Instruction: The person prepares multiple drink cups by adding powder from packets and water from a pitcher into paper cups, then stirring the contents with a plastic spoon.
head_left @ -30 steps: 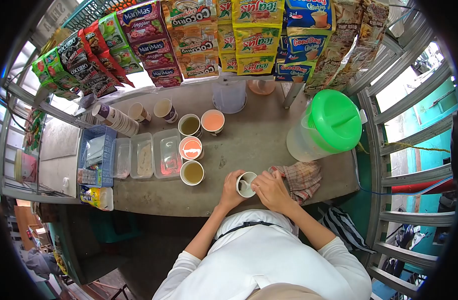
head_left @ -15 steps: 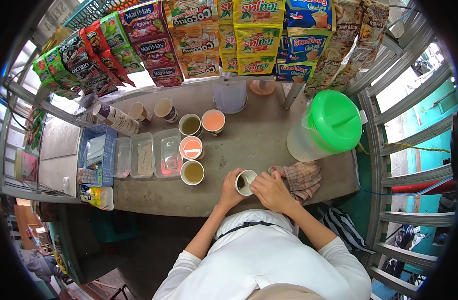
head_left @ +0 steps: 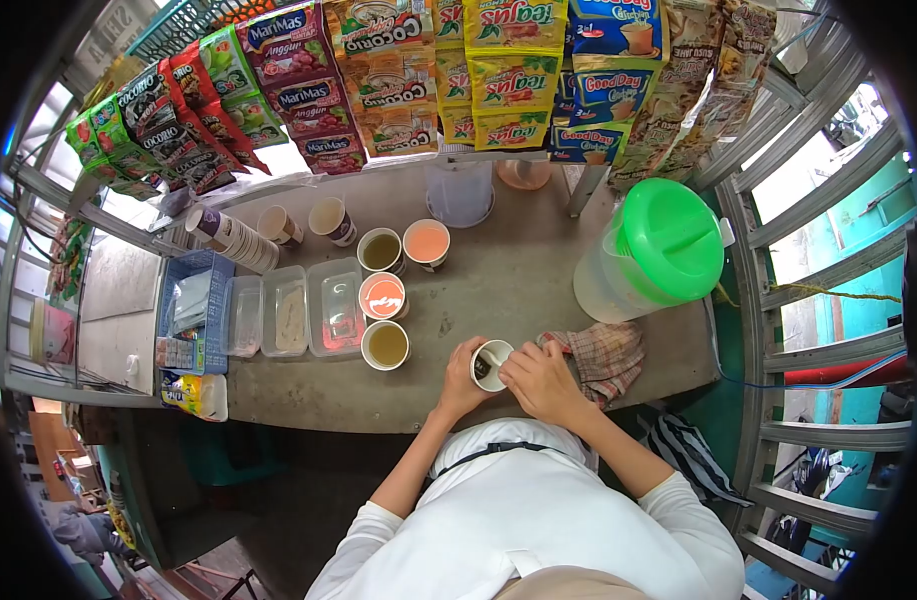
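Observation:
Near the table's front edge stands a white paper cup [head_left: 492, 365] with something dark at its bottom. My left hand [head_left: 463, 378] is wrapped round its left side. At the cup's right rim my right hand [head_left: 542, 380] pinches what looks like a light spoon, whose end reaches into the cup. A checked cloth [head_left: 609, 360] lies just right of that hand. To the left are filled cups: one with greenish drink [head_left: 387, 345], an orange one with foam [head_left: 383, 297], a darker green one [head_left: 381, 251] and an orange one [head_left: 427, 243].
A green-lidded pitcher [head_left: 669, 245] stands at the right. Clear plastic trays [head_left: 285, 310], a blue basket [head_left: 219, 300] and stacked paper cups [head_left: 231, 238] are on the left. Drink sachets [head_left: 389, 80] hang along the back. A clear container [head_left: 460, 192] sits behind the cups.
The light spoon-like item now shows inside the cup, and the dark contents look shifted. Foam on the orange cup has changed shape. Both hands stay in nearly the same place.

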A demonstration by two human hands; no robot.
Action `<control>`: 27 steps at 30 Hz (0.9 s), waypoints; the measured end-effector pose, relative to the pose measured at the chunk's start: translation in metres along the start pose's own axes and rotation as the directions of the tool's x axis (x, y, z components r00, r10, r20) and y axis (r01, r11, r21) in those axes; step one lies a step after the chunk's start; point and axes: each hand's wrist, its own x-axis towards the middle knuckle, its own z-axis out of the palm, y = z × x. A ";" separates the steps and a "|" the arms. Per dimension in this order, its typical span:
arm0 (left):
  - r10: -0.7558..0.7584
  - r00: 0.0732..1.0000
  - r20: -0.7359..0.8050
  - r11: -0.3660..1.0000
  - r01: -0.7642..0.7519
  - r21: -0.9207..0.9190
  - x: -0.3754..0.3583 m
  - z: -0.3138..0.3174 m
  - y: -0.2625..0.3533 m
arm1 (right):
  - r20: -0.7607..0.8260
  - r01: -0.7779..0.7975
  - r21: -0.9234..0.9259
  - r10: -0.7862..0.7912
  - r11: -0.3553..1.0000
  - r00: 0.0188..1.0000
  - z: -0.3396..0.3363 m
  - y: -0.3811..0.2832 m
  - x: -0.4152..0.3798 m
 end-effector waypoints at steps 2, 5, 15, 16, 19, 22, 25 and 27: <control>0.008 1.000 -0.012 1.000 -0.008 0.003 -0.001 0.000 0.001 | -0.006 0.002 0.008 -0.002 1.000 1.000 0.000 -0.001 0.000; 0.045 0.994 -0.099 0.999 -0.044 0.007 -0.010 0.004 -0.010 | -0.020 0.033 0.065 -0.032 0.997 0.999 -0.002 -0.003 -0.001; 0.234 0.849 -0.474 0.956 -0.288 -0.045 0.008 0.000 -0.001 | -0.078 0.039 0.098 -0.032 0.994 0.996 -0.014 -0.024 -0.002; 0.247 0.838 -0.487 0.951 -0.306 -0.045 0.010 0.000 -0.001 | -0.084 0.042 0.112 -0.032 0.993 0.996 -0.015 -0.025 -0.002; 0.246 0.831 -0.500 0.948 -0.313 -0.054 0.012 -0.001 0.004 | -0.137 0.052 0.117 -0.036 0.992 0.990 -0.017 -0.025 0.002; 0.237 0.829 -0.506 0.947 -0.313 -0.068 0.011 -0.002 0.005 | -0.050 0.098 0.151 -0.092 0.984 0.995 -0.022 -0.026 0.001; 0.243 0.834 -0.494 0.955 -0.295 -0.028 0.010 -0.003 0.005 | -0.031 0.166 0.189 -0.163 0.968 0.986 -0.025 -0.023 -0.001; 0.256 0.838 -0.482 0.958 -0.287 0.008 0.010 -0.005 0.008 | -0.086 0.126 0.162 -0.113 0.979 0.990 -0.026 -0.023 0.001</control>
